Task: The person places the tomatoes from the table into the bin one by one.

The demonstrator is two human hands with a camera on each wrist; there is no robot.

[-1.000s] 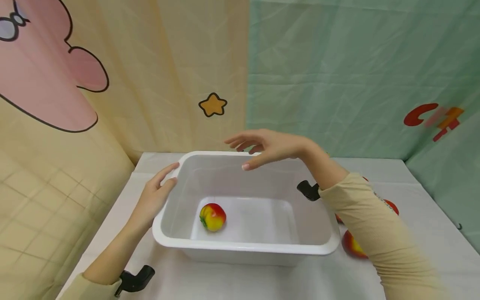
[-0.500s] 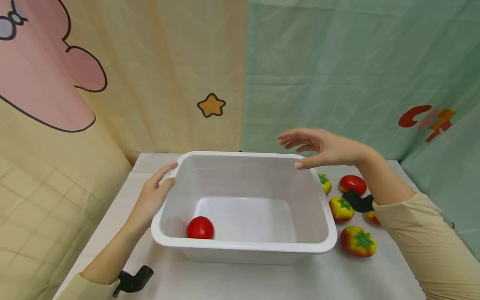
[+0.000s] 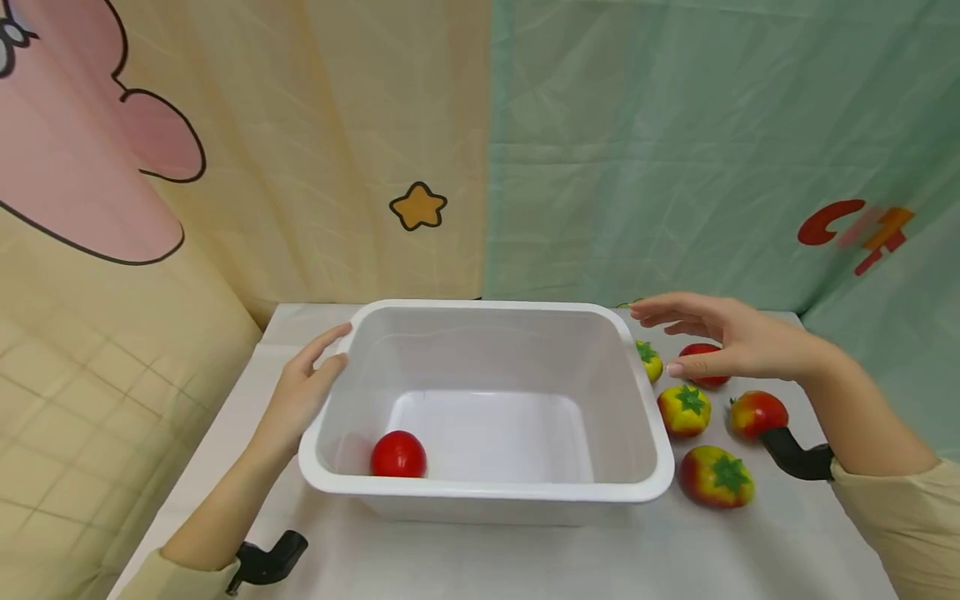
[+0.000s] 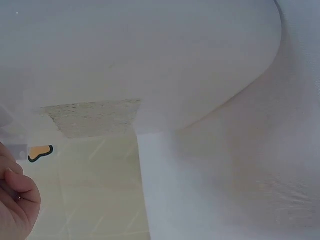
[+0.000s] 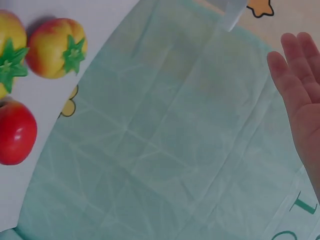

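Note:
In the head view a white plastic bin (image 3: 487, 492) stands in the middle of the table. One red, round tomato-like fruit (image 3: 398, 454) lies inside, near its front left corner. My left hand (image 3: 300, 392) rests its fingertips on the bin's left rim; in the left wrist view only part of that hand (image 4: 17, 200) shows. My right hand (image 3: 738, 337) hovers with loosely bent fingers and nothing in them, above a red fruit (image 3: 705, 363). Close by lie yellow fruits with green leaf tops (image 3: 684, 410), a red-orange one (image 3: 757, 414) and a larger red-green one (image 3: 716, 477).
A white cloth (image 3: 480, 562) covers the table. Hanging fabric, beige (image 3: 337, 167) on the left and green (image 3: 675, 167) on the right, stands behind it. The bin's right wall is close to the fruits.
My right hand has moved right, from above the bin to above the fruits. The fruit in the bin has rolled slightly toward the front left and shows its red side. The left hand stays put.

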